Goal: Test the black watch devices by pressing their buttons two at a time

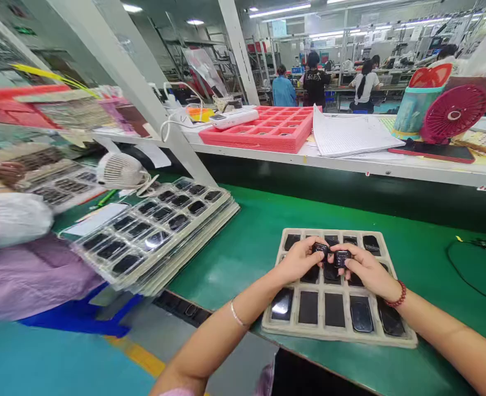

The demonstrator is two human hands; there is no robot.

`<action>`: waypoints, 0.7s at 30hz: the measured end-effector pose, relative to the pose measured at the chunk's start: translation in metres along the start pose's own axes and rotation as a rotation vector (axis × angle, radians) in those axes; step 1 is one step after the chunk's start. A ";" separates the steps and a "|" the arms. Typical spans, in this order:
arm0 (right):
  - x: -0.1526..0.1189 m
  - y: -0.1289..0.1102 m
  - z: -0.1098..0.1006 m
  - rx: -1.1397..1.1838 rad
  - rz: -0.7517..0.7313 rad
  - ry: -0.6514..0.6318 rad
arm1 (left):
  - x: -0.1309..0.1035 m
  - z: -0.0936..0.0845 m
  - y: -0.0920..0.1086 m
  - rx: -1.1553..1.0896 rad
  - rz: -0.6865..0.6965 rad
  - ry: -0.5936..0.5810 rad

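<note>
In the head view, my left hand pinches a small black square device between thumb and fingers. My right hand grips a second black square device, close beside the first one. Pale marks show on both dark faces, too small to read. Both hands are above a beige compartment tray, whose pockets hold black rectangular pieces such as a glossy black panel in the front row. My hands and wrists hide part of the middle pockets.
Left of the tray, a stack of clear trays with black pieces stands on the green table. A white fan is behind it. Overhead runs a shelf with red trays, papers and a pink fan. A co-worker's sleeve shows left.
</note>
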State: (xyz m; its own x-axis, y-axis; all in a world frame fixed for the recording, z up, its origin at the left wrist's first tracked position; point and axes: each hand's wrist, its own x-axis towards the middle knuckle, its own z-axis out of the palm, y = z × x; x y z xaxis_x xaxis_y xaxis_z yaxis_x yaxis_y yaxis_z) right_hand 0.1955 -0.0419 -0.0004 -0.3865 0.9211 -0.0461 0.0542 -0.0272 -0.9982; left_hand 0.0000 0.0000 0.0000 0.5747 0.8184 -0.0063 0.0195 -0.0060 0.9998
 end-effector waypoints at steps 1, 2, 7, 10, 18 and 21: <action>-0.001 -0.001 0.000 -0.023 -0.006 0.006 | 0.000 -0.001 0.000 0.024 -0.013 0.007; -0.002 -0.002 0.000 -0.043 -0.014 0.011 | 0.000 -0.001 -0.001 0.042 -0.022 0.013; -0.003 -0.002 0.001 -0.083 -0.067 0.025 | 0.001 -0.001 -0.002 0.031 -0.012 0.038; -0.003 0.000 0.001 -0.038 -0.030 -0.012 | 0.001 0.000 -0.003 0.013 -0.005 0.050; -0.002 0.003 0.001 0.000 -0.012 -0.027 | 0.001 -0.001 -0.005 -0.027 0.023 0.044; -0.002 0.002 -0.001 0.028 -0.008 -0.030 | 0.001 -0.003 -0.006 -0.010 -0.007 0.031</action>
State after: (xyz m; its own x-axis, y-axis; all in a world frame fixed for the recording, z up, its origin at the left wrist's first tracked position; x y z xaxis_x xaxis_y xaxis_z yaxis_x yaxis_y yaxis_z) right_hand 0.1972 -0.0437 -0.0020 -0.4143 0.9093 -0.0389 0.0255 -0.0311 -0.9992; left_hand -0.0019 0.0025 -0.0061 0.5488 0.8359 -0.0126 0.0153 0.0051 0.9999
